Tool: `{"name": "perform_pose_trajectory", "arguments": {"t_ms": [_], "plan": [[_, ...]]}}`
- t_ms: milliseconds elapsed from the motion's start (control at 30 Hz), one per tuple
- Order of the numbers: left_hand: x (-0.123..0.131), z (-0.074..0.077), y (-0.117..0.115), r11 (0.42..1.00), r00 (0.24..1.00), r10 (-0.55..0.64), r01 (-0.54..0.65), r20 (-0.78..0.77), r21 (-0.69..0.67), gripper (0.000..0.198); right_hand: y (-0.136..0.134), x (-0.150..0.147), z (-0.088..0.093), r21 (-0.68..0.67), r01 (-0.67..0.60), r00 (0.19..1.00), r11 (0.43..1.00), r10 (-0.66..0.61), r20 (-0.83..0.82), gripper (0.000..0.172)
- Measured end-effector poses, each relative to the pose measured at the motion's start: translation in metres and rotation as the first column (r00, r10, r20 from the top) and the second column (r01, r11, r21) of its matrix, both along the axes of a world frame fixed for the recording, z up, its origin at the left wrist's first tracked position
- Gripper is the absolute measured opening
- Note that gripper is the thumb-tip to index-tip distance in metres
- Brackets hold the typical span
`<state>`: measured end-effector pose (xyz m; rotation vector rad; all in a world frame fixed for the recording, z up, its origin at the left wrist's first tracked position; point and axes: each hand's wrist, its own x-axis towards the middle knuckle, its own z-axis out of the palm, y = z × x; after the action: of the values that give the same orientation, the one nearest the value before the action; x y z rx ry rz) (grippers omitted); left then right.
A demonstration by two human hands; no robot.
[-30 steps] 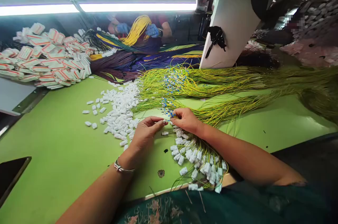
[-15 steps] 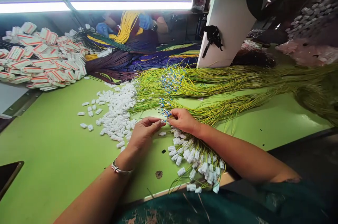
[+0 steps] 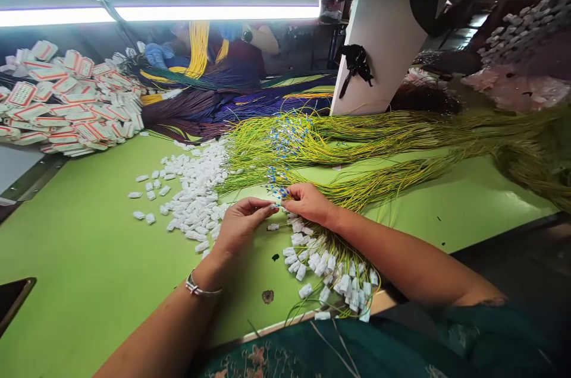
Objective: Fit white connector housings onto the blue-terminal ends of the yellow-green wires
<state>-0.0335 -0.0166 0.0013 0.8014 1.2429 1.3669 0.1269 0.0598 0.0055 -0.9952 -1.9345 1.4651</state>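
Note:
My left hand (image 3: 241, 226), a bracelet on its wrist, pinches a small white plastic connector (image 3: 273, 206), mostly hidden by thumb and forefinger. Right beside it, my right hand (image 3: 307, 204) is closed on a thin yellow-green wire whose blue end shows near the fingertips. The two hands almost touch. Behind them lies a bundle of yellow-green wires (image 3: 392, 180) with blue-and-silver ends. Loose white connectors (image 3: 196, 188) are heaped left of the wires. Below my right hand hang wires with white connectors on their ends (image 3: 343, 283), reaching the table's front edge.
Red-and-white labelled pieces (image 3: 66, 98) are piled at the back left. Dark purple and blue wires (image 3: 214, 101) lie under a lit tube (image 3: 214, 13). A white post (image 3: 379, 51) stands behind the table. Across from me, a co-worker's blue-gloved hand (image 3: 159, 56) is by yellow wires.
My hands keep nearly the same place and grip. The co-worker's gloved hands and the yellow wires have shifted left. The whole view has moved slightly.

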Motion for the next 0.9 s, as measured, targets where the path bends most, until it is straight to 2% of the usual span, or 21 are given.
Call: {"name": "perform_pose_trajectory", "arguments": {"t_ms": [167,333,400,533,633,900], "plan": [[0.0,-0.001,0.0,0.999,0.999,0.034,-0.033,-0.042,0.029,0.024,0.001,0.001,0.003,-0.073,0.01,1.0,0.997,-0.012,-0.026,0.02],[0.0,0.0,-0.001,1.0,0.999,-0.006,0.006,-0.042,0.006,0.025,0.004,0.0,-0.003,-0.058,-0.011,0.999,0.998,0.009,-0.041,0.021],[0.0,0.0,-0.001,1.0,0.999,0.004,-0.004,-0.034,-0.012,0.026,0.003,-0.001,-0.005,-0.018,-0.015,1.0,1.0,0.015,-0.02,0.021],[-0.002,0.001,0.001,0.997,0.993,0.033,-0.025,0.114,-0.074,0.031,0.0,-0.001,-0.006,0.153,-0.007,1.0,0.988,0.002,0.029,0.016],[-0.004,0.0,0.002,0.995,0.986,0.046,-0.032,0.158,-0.095,0.032,-0.001,-0.001,-0.007,0.244,0.005,0.999,0.97,-0.014,0.035,0.015],[-0.003,0.0,0.001,0.995,0.982,0.044,-0.027,0.186,-0.092,0.028,-0.002,-0.002,-0.008,0.283,0.024,0.997,0.959,-0.043,0.061,0.017]]}}
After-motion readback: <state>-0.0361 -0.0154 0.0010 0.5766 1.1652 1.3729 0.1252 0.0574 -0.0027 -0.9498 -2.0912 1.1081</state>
